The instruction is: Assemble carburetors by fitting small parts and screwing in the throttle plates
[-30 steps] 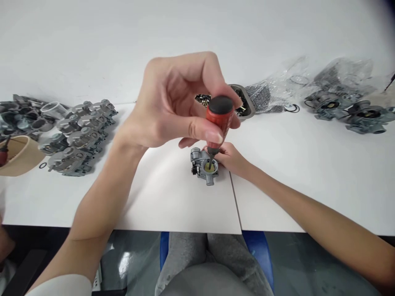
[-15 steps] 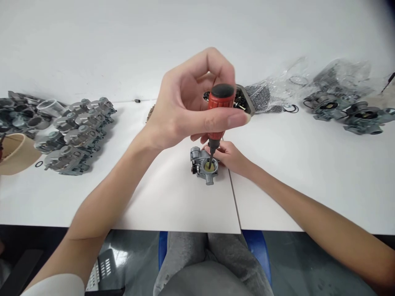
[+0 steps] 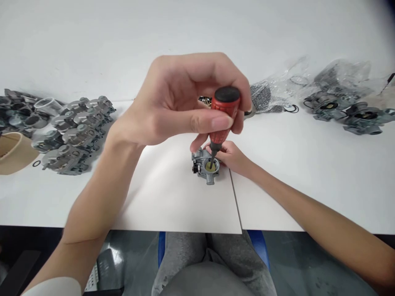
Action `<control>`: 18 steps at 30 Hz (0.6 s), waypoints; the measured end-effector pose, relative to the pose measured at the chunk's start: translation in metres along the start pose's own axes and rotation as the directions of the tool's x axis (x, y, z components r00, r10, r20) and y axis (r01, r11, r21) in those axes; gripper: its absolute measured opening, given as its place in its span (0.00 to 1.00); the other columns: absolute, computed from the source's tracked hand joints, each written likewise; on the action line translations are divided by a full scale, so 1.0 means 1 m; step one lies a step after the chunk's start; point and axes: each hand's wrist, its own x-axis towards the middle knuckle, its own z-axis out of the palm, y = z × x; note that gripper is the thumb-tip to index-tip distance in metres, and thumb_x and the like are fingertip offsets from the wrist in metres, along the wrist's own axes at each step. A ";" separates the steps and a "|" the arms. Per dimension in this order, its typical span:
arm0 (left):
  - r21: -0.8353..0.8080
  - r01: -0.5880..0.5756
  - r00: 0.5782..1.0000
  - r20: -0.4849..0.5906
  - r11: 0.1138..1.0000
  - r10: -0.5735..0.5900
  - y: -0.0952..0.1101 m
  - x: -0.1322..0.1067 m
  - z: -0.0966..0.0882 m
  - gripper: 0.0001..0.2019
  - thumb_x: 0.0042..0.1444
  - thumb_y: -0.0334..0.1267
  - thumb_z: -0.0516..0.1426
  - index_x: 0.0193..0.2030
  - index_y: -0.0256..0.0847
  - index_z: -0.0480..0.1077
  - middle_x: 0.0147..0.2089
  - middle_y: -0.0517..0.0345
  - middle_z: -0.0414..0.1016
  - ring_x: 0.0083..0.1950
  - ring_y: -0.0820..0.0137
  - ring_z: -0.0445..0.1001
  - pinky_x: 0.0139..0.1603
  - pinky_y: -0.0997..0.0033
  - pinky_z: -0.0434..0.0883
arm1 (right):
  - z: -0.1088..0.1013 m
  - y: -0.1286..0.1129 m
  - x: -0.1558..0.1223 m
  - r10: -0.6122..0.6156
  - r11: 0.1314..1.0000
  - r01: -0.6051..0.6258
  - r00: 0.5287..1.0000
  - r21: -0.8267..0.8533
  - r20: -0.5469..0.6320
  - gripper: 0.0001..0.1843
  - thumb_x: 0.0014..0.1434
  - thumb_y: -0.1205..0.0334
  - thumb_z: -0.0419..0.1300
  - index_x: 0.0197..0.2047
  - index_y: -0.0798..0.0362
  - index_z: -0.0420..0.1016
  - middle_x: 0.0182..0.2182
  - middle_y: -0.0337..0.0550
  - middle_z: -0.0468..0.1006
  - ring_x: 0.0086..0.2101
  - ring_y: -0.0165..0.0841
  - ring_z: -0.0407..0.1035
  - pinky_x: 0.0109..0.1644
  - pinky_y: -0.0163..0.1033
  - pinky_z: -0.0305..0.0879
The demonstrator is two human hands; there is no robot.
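Note:
My left hand (image 3: 188,98) grips a screwdriver (image 3: 222,119) with a red handle and black cap, thumb on the near side and fingers curled round the far side. Its dark shaft points down into the round bore of a small grey metal carburetor (image 3: 210,177), over a brass-coloured disc (image 3: 211,166). The carburetor rests on the white table (image 3: 173,197), left of the seam between two boards. From the right, my right hand (image 3: 230,154) holds the carburetor's far side; its fingertips are partly hidden behind the screwdriver and the carburetor.
Rows of carburetors (image 3: 77,135) stand at left, beside loose metal parts (image 3: 21,111), a clear cup (image 3: 47,105), a cream container (image 3: 18,152) and a black ring (image 3: 36,163). Two more carburetors (image 3: 364,115) lie at right, near clear plastic wrap (image 3: 284,90). A tray behind my left hand is mostly hidden.
My left hand has turned at the wrist, its fingers now wrapped further round the screwdriver handle, whose top has shifted slightly right. My right hand and the carburetor have hardly moved.

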 end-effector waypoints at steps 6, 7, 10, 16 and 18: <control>0.005 0.051 0.994 -0.093 0.999 -0.051 -0.010 0.001 0.008 0.16 0.47 0.46 0.70 0.39 0.40 0.76 0.38 0.53 0.80 0.34 0.67 0.81 0.25 0.76 0.75 | 0.001 -0.009 -0.002 0.009 1.000 -0.009 1.000 0.003 -0.003 0.19 0.59 0.49 0.61 0.46 0.54 0.73 0.37 0.43 0.74 0.29 0.28 0.65 0.28 0.34 0.59; -0.001 0.056 0.993 -0.104 0.998 -0.056 -0.013 0.002 0.009 0.16 0.47 0.45 0.70 0.39 0.40 0.75 0.37 0.54 0.80 0.34 0.68 0.81 0.25 0.76 0.74 | 0.001 -0.010 -0.002 0.009 1.000 -0.009 1.000 -0.002 0.003 0.19 0.59 0.49 0.60 0.46 0.54 0.73 0.38 0.44 0.75 0.30 0.29 0.66 0.28 0.34 0.59; -0.046 0.055 0.990 -0.127 0.997 -0.060 -0.023 0.003 0.010 0.19 0.46 0.46 0.71 0.40 0.39 0.72 0.34 0.56 0.79 0.31 0.70 0.79 0.25 0.77 0.74 | 0.001 -0.011 -0.003 -0.014 0.999 0.014 1.000 -0.029 -0.008 0.18 0.60 0.49 0.59 0.44 0.54 0.73 0.39 0.44 0.75 0.31 0.29 0.66 0.30 0.35 0.60; -0.182 0.180 0.962 -0.174 0.967 -0.211 -0.025 -0.009 0.011 0.21 0.45 0.44 0.70 0.40 0.38 0.69 0.33 0.63 0.76 0.35 0.67 0.82 0.32 0.74 0.80 | 0.002 0.003 0.003 -0.105 0.994 0.105 0.994 -0.023 -0.029 0.15 0.60 0.50 0.59 0.42 0.54 0.74 0.38 0.44 0.75 0.35 0.31 0.67 0.36 0.36 0.64; -0.251 0.273 0.927 -0.190 0.929 -0.324 -0.023 -0.015 0.007 0.16 0.52 0.43 0.66 0.42 0.38 0.69 0.34 0.63 0.76 0.39 0.64 0.83 0.34 0.71 0.82 | 0.002 0.005 0.003 -0.124 0.992 0.123 0.991 -0.023 -0.042 0.15 0.60 0.51 0.60 0.42 0.54 0.74 0.36 0.43 0.74 0.35 0.31 0.67 0.36 0.36 0.64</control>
